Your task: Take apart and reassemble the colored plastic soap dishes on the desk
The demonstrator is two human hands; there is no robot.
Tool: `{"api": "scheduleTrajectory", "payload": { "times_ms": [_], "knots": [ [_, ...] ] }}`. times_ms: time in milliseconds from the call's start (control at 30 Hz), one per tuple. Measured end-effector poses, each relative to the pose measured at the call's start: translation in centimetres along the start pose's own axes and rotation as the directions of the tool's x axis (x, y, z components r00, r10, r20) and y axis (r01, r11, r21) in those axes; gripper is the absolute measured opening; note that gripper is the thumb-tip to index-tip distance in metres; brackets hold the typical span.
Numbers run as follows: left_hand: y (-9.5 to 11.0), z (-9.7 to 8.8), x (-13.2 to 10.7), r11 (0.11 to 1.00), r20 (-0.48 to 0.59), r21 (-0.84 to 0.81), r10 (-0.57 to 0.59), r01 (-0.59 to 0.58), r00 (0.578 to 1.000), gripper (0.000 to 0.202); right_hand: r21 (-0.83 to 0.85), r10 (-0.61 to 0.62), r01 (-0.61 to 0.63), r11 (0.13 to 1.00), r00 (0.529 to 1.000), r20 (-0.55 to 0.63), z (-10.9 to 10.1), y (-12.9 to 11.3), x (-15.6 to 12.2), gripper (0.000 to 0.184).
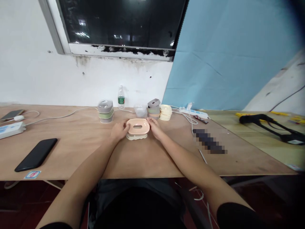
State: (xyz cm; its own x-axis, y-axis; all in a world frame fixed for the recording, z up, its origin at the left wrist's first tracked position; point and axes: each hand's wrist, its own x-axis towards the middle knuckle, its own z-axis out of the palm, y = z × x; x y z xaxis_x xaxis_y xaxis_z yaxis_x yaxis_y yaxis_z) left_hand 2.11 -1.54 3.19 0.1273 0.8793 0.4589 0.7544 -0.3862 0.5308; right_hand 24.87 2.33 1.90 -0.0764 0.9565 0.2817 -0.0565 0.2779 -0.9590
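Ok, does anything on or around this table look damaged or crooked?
Yes. Below the window, the white wall has dark stains, and the ledge looks patchy, as if flaking. Behind the right hand, the top grey dish sits tilted, unlike the fairly level cream stack beside it.

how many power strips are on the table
2: one power strip at the far left, partly out of view; another at the back right. No others show.
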Motion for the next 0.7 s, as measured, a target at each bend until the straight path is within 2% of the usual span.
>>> {"api": "scheduleTrajectory", "payload": {
  "times_ms": [67, 133, 200, 300, 400, 533, 700],
  "knots": [
    [0.4, 0.0, 0.0, 0.997, 0.036, 0.062, -0.040, 0.037, 0.999, 0.041, -0.167, -0.103, 0.106, 0.980, 0.994, 0.024, -0.4, 0.5, 0.0, 0.036],
    [0.5, 0.1, 0.0, 0.988, 0.072, 0.136, -0.085, 0.075, 0.994, 0.041, -0.318, -0.143, 0.148, 0.937, 0.989, 0.040, -0.7, 1.2, 0.2, 0.033],
    [0.2, 0.3, 0.1, 0.970, 0.137, 0.219, -0.135, 0.103, 0.981, 0.041, -0.435, -0.123, 0.128, 0.892, 0.992, 0.039, -0.9, 2.0, 0.5, 0.028],
    [-0.2, 0.5, 0.3, 0.941, 0.272, 0.320, -0.201, 0.109, 0.941, 0.043, -0.538, -0.069, 0.100, 0.837, 0.995, 0.078, -1.0, 3.2, 0.8, 0.019],
    [-0.4, 0.6, 0.4, 0.927, 0.312, 0.359, -0.226, 0.106, 0.923, 0.044, -0.596, -0.061, 0.130, 0.792, 0.989, 0.135, -1.0, 3.9, 1.1, 0.017],
    [-0.3, 0.8, 0.3, 0.925, 0.305, 0.363, -0.233, 0.114, 0.923, 0.047, -0.701, -0.119, 0.155, 0.696, 0.988, 0.101, -0.8, 2.6, 2.1, 0.023],
    [-0.5, 1.0, 0.1, 0.936, 0.247, 0.333, -0.202, 0.112, 0.948, 0.050, -0.799, -0.210, 0.118, 0.589, 0.978, -0.011, 0.5, -1.0, 5.8, 0.040]
  ]
}}
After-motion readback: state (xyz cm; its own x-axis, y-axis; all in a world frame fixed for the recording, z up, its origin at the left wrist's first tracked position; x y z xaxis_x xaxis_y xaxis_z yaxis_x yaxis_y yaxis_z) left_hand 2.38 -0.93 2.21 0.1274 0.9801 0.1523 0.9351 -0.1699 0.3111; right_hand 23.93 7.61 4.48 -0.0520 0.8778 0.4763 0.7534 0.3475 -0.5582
